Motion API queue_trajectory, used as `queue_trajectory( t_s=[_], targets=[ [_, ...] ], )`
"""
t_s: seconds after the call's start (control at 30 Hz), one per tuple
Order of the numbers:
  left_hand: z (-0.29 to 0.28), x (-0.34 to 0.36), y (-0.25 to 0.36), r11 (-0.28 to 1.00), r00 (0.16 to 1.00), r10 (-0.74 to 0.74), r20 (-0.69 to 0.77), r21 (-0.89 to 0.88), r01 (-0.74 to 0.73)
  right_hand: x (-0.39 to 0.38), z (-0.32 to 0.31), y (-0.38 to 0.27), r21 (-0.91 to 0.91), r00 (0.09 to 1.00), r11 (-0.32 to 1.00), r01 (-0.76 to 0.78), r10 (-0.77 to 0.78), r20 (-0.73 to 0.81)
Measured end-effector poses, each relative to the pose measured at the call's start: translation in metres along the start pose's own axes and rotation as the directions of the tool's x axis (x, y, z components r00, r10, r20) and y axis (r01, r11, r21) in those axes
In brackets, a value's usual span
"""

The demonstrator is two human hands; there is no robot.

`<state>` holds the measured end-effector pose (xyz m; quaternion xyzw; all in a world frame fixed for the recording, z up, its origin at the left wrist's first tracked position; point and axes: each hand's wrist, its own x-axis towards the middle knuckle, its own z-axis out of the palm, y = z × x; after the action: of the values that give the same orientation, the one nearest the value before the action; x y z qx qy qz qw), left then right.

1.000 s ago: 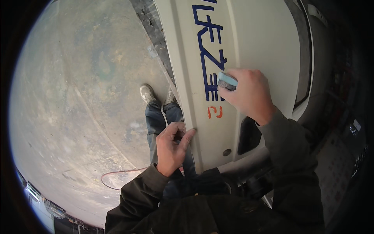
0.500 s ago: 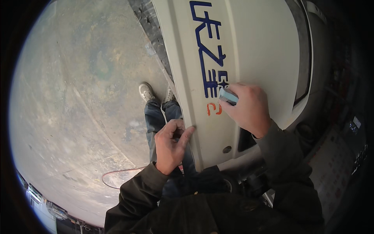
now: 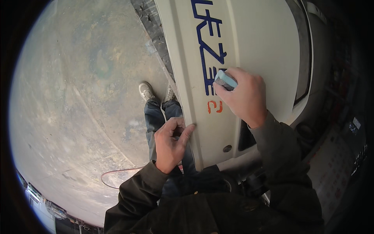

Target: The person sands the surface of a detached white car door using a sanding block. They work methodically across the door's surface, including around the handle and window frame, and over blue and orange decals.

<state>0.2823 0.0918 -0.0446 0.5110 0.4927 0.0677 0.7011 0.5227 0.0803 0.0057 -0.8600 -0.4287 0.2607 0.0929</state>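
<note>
A cream-white vehicle door (image 3: 261, 46) stretches out in front of me, with dark blue lettering (image 3: 201, 35) along it and a small orange-red mark (image 3: 215, 106) below the lettering. My right hand (image 3: 245, 93) is closed round a sanding block (image 3: 226, 80), light blue on top with a grey, rough-looking layer beneath. The block rests over the near end of the blue lettering and hides part of it. At the door's left edge, my left hand (image 3: 171, 142) is closed, thumb on the panel and fingers curled at the edge; the fingertips are partly hidden.
Left of the door spreads a stained grey floor (image 3: 78, 85), with a thin reddish hose (image 3: 117, 171) looping near my legs. My shoe (image 3: 146, 91) stands close by the door. A dark window (image 3: 302, 58) borders the panel's right side.
My right hand has slid the sanding block forward along the lettering, away from the orange-red mark, which now shows more fully. My left hand stays almost where it was.
</note>
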Motion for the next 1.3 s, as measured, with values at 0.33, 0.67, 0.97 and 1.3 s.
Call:
queue_trajectory(
  t_s=[0.33, 0.67, 0.97, 1.3],
  targets=[
    [-0.001, 0.001, 0.004, 1.0, 1.0, -0.02, 0.003, 0.006, 0.02, -0.004, 0.007, -0.001, 0.022, 0.999, 0.999, 0.035, -0.035, 0.025],
    [0.001, 0.0, -0.006, 0.999, 1.0, -0.007, -0.004, -0.033, 0.007, -0.027, -0.001, 0.012, 0.025, 0.986, 0.998, 0.063, -0.066, 0.15],
    [-0.003, -0.002, 0.011, 0.997, 0.999, -0.04, 0.023, 0.061, 0.039, 0.016, -0.013, 0.05, 0.031, 0.99, 0.996, -0.089, 0.092, -0.109],
    [0.029, 0.065, 0.057, 0.228, 0.657, 0.352, 0.667, 0.62, -0.751, 0.038, -0.015, 0.06, 0.036, 0.986, 0.998, 0.055, -0.049, -0.159]
  ],
)
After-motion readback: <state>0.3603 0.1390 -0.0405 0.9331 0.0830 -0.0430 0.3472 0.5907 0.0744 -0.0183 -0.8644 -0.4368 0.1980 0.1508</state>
